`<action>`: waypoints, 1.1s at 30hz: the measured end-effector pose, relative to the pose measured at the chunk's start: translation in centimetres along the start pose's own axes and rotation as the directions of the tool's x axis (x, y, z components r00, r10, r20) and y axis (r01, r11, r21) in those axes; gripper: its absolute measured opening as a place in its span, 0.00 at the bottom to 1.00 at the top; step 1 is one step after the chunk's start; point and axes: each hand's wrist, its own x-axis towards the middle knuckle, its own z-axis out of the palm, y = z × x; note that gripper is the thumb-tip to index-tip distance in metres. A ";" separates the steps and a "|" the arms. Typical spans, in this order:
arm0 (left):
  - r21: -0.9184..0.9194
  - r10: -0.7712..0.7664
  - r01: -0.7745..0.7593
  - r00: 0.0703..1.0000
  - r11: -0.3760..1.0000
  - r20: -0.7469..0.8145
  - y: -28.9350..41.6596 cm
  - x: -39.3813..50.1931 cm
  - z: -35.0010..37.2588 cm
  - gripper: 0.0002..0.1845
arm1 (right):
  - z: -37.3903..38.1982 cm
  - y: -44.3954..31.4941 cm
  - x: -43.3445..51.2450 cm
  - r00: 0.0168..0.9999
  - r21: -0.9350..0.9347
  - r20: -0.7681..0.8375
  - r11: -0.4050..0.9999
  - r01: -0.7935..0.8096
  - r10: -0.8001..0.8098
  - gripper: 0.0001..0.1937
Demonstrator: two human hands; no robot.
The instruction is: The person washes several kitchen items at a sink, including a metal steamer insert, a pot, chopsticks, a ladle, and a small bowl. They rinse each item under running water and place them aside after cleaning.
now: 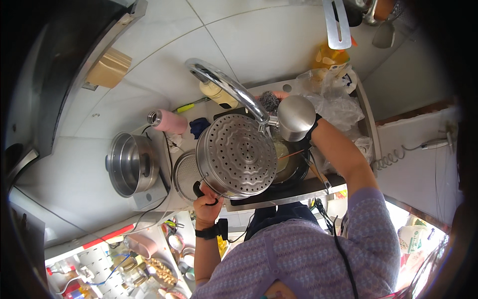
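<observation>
My left hand [208, 203] grips the black side handle of a perforated stainless steel steamer pot [242, 153], whose holed base faces up towards the camera. Beyond the chrome faucet, my right hand [281, 95] holds a grey steel wool scourer [269, 101]; the faucet's round metal attachment [297, 117] hides part of that hand. The curved chrome faucet [227, 84] reaches over the steamer pot. Below and right of the pot, a dark pan [295, 172] sits in the sink area, partly hidden. A round mesh strainer [185, 175] lies left of the steamer pot.
A second steel pot [132, 164] stands at left, near a pink bottle [170, 120] and a dark blue cloth [199, 127]. Behind the faucet is a cream bottle [220, 95]. Clear plastic bags [332, 108] lie at right, below a hanging slotted turner [338, 28]. Cables cross the counter's left side.
</observation>
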 end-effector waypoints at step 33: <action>0.309 0.161 -0.243 0.950 0.920 0.267 -2.2 0.0 1.2 0.44 | 7.7 11.6 -14.2 0.850 -0.877 -0.373 0.442 -0.192 -0.371 0.08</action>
